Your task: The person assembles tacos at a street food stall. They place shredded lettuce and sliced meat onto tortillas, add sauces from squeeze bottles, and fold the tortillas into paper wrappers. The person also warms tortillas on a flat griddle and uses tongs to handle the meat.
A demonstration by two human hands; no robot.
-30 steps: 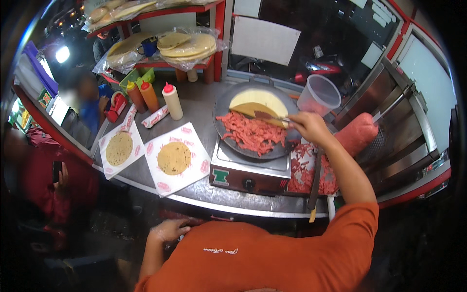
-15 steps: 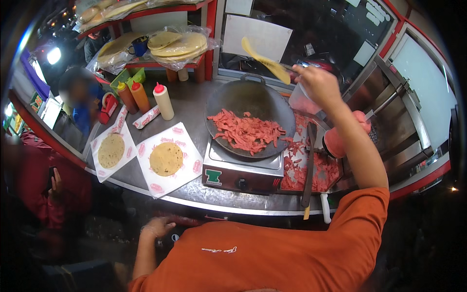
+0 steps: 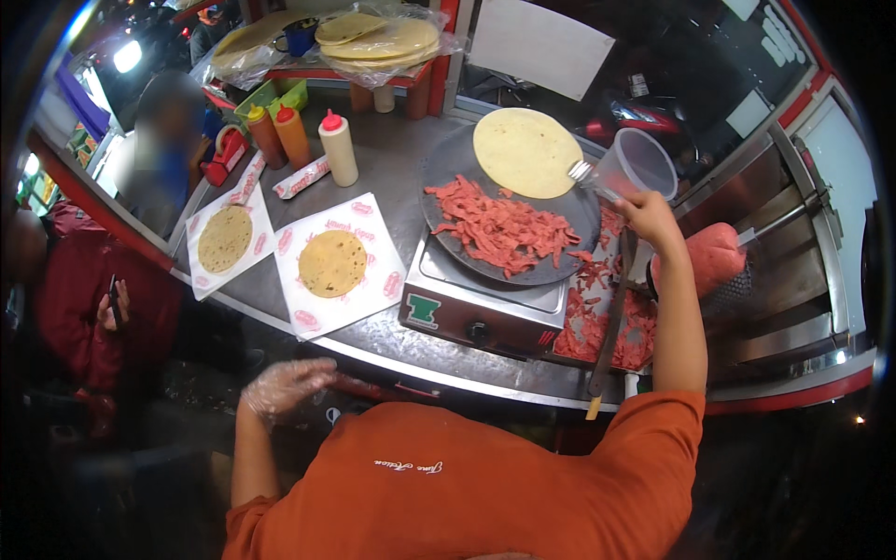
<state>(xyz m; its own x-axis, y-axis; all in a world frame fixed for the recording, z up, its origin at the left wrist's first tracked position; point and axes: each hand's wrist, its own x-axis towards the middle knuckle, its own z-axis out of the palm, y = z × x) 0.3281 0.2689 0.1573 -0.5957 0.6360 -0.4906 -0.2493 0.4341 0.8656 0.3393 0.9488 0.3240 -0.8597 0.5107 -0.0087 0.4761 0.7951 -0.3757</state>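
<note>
My right hand [image 3: 649, 219] grips metal tongs [image 3: 595, 180], whose slotted end is at the edge of a large pale flatbread [image 3: 525, 154]. The flatbread lies on the far side of a dark round pan [image 3: 437, 177]. Reddish sliced meat [image 3: 499, 229] is heaped in the pan's nearer half. My left hand [image 3: 289, 387], in a clear plastic glove, is held low before the counter with fingers stretched out and nothing in it. Two smaller browned flatbreads lie on printed paper sheets [image 3: 373, 294] to the left of the stove [image 3: 481, 313].
Three squeeze bottles [image 3: 339, 149] stand behind the papers, near a wrapped roll [image 3: 303, 177]. Stacked flatbreads [image 3: 378, 47] sit on a shelf. Right of the stove are a long knife [image 3: 611, 322], a meat tray [image 3: 644, 327], a clear tub [image 3: 639, 163] and a meat spit [image 3: 714, 252]. A person stands far left.
The flatbread, held up in the air before, has come down flat onto the pan. My right hand has lowered, and my left hand has risen slightly with its fingers stretched out.
</note>
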